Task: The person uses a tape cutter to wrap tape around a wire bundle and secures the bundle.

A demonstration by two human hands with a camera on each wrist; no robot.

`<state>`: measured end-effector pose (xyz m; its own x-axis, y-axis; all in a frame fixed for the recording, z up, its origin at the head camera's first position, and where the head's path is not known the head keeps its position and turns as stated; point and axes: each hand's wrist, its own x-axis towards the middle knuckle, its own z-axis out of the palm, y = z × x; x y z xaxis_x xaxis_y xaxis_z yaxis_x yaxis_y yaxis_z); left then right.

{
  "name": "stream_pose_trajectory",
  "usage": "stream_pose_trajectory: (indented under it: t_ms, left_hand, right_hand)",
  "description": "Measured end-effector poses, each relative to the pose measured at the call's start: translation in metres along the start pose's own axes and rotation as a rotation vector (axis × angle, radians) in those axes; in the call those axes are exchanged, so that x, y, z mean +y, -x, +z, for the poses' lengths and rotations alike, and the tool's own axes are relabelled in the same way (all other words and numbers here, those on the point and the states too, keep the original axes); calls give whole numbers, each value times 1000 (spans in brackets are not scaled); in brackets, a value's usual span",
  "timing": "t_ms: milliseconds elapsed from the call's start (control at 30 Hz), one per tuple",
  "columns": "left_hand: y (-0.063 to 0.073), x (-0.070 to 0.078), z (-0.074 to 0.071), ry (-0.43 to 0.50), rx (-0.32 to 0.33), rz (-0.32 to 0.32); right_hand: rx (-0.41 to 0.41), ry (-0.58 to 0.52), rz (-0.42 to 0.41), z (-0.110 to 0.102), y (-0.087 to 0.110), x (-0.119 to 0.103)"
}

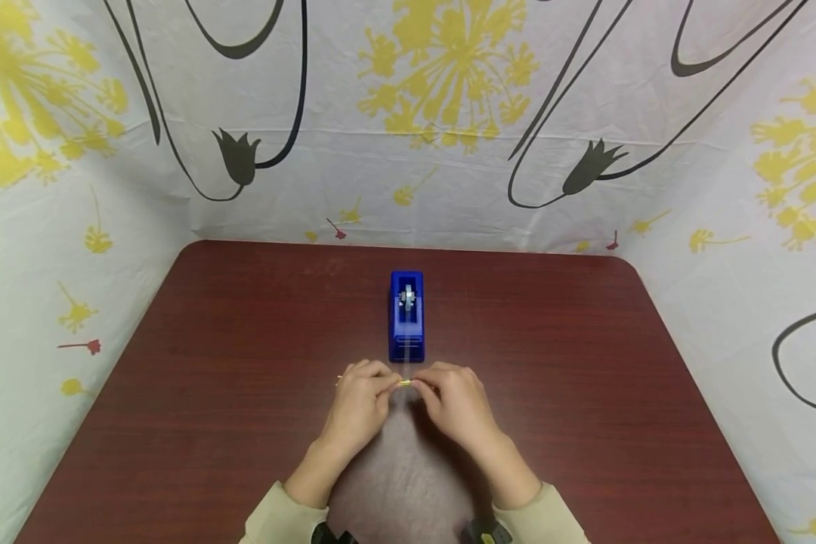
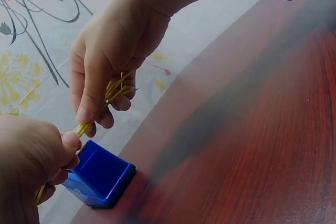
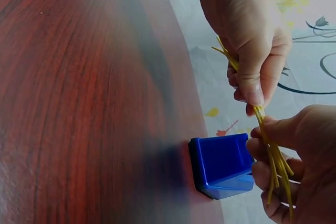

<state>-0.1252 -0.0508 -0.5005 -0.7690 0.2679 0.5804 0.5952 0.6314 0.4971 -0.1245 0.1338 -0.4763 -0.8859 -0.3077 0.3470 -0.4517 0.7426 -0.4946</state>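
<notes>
A bundle of thin yellow strands [image 1: 405,382] is held crosswise above a dark red table [image 1: 245,325], about midway between its left and right edges. The left hand [image 1: 359,400] pinches it between thumb and fingers, the gap narrow; the right hand [image 1: 459,400] pinches it just beside, the same way. Loose ends splay past the fingers at both sides. Beyond the 2 hands, toward the table's far edge, stands a blue dispenser [image 1: 406,349], clear tape [image 1: 407,369] reaching toward the strands.

The head view looks forward and down across the bench [image 1: 245,332] from above, while both wrist views peer closely, sharing the hands [image 1: 359,399] [image 1: 459,400] and blue dispenser [image 1: 397,323].
</notes>
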Motion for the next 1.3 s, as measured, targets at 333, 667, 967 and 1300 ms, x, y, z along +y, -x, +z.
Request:
stream_pose_trajectory:
  t_ms: [333, 667, 967, 1300]
  left_hand:
    - [0, 1, 2, 1, 22, -8]
    - [-4, 3, -4, -29, -61, -34]
    - [-8, 5, -11, -63, -216, -87]
    - [-9, 7, -9, -101, -238, -122]
  right_hand:
    - [-55, 23, 52, -3, -2, -1]
    - [-12, 9, 38, -2, -1, 1]
    - [16, 37, -7, 0, 0, 3]
    - [59, 46, -37, 2, 0, 4]
